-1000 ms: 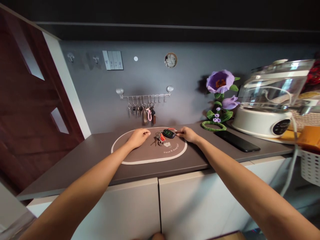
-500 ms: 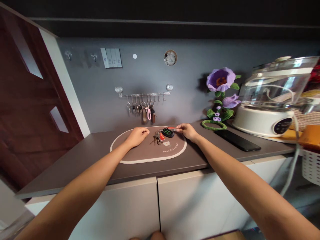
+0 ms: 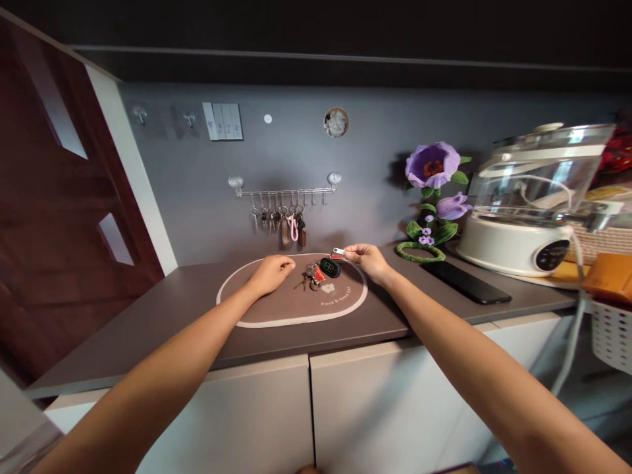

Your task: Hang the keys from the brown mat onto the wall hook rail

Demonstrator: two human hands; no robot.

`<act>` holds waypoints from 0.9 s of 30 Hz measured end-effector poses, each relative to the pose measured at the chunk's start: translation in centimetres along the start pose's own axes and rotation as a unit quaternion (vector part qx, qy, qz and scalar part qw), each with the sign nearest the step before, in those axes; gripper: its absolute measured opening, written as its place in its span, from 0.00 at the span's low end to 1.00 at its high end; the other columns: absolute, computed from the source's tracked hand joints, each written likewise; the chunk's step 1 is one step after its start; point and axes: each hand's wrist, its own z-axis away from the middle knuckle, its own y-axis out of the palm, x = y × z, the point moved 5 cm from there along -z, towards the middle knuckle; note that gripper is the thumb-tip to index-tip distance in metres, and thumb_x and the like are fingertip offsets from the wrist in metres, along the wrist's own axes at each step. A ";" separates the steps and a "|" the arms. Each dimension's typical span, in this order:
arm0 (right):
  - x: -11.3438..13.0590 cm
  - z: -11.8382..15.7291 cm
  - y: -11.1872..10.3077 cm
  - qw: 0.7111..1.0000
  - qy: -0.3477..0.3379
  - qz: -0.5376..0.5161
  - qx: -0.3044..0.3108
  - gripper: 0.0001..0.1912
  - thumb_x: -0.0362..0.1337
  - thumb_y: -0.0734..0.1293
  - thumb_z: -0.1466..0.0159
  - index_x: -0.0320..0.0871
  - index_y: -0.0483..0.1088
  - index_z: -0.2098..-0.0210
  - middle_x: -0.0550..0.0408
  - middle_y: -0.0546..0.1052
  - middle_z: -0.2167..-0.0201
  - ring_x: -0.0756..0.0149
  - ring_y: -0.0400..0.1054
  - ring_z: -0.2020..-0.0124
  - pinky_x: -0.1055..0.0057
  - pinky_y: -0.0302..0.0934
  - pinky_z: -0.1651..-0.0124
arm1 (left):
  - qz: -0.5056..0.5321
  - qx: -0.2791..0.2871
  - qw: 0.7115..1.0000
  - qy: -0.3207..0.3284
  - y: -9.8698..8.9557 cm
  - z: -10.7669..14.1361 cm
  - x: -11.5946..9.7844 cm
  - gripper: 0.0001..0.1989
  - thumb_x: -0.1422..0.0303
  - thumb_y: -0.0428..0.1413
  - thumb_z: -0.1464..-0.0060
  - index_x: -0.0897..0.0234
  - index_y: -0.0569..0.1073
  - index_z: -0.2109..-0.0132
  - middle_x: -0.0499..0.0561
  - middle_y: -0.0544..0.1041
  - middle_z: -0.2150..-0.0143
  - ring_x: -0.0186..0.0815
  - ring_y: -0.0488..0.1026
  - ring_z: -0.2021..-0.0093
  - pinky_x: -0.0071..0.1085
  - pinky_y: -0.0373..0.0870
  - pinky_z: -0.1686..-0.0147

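My right hand (image 3: 368,261) pinches a small silver metal piece (image 3: 338,251) between thumb and fingers, above the back right of a brown oval mat (image 3: 266,315). A thin red strip shows just under the piece; I cannot tell whether they are joined. Below and to the left lies a black car key fob (image 3: 330,267). Beside the fob is a bunch of keys (image 3: 313,279) with a red tag (image 3: 318,276). My left hand (image 3: 271,274) rests on the mat's left part, fingers curled closed, nothing visible in them.
Above the mat, a clear hook rail (image 3: 286,192) carries several key rings. To the right stand a purple flower ornament (image 3: 433,164), a black phone (image 3: 467,282) lying flat and a white appliance (image 3: 518,240) with a clear top. A dark cabinet (image 3: 316,62) overhangs the counter.
My right hand has lifted the silver piece slightly, and more of it shows past the fingertips. My left hand stays in place. The view has tilted up a little.
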 end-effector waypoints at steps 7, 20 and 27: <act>1.2 0.2 0.9 0.996 -0.010 -0.090 -0.011 0.16 0.41 0.73 0.59 0.39 0.71 0.72 0.55 0.75 0.75 0.70 0.68 0.75 0.70 0.62 0.64 | 0.010 -0.004 1.000 0.004 -0.1 -0.1 -0.5 0.12 0.67 0.46 0.50 0.64 0.74 0.68 0.51 0.76 0.68 0.35 0.70 0.68 0.28 0.62 0.66; 4.3 -0.8 2.0 0.992 -0.052 -0.114 -0.032 0.10 0.36 0.71 0.54 0.38 0.70 0.73 0.57 0.72 0.77 0.76 0.64 0.76 0.73 0.61 0.64 | 0.085 -0.050 0.995 -0.030 0.1 -0.8 -1.8 0.12 0.67 0.48 0.50 0.66 0.74 0.62 0.53 0.76 0.63 0.34 0.70 0.66 0.30 0.65 0.63; 6.0 -1.5 3.4 0.989 -0.067 -0.128 -0.016 0.10 0.37 0.71 0.54 0.39 0.70 0.73 0.56 0.73 0.76 0.75 0.65 0.75 0.72 0.63 0.62 | 0.144 -0.057 0.987 -0.047 -0.2 -3.1 -3.0 0.14 0.67 0.52 0.52 0.68 0.71 0.57 0.54 0.74 0.63 0.33 0.70 0.66 0.30 0.66 0.62</act>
